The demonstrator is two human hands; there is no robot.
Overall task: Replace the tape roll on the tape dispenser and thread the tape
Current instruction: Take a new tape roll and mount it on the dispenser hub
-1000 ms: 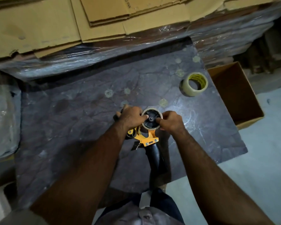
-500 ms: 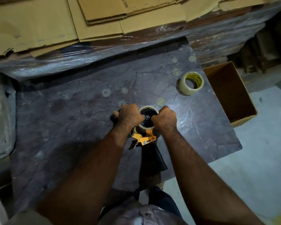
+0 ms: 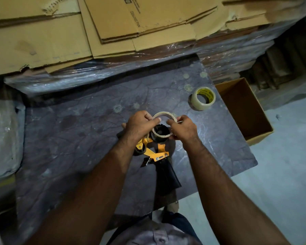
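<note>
The scene is dim and warm-toned, the brightest light falling from above on the flattened cardboard [image 3: 113,29] at the top, while the dark worktop [image 3: 74,131] takes only a pale sheen to the right of the hands. Plastic wrap [image 3: 88,75] under the cardboard throws back streaky white glare, and the forearms and the lower left corner sink into deep shadow. Wide-angle bending curves the worktop's edges and stretches the arms toward the bottom corners; focus is soft overall, with fine detail smeared at the margins.

Tape roll [image 3: 203,98] on table [image 3: 78,138], right of dispenser [image 3: 155,151].
</note>
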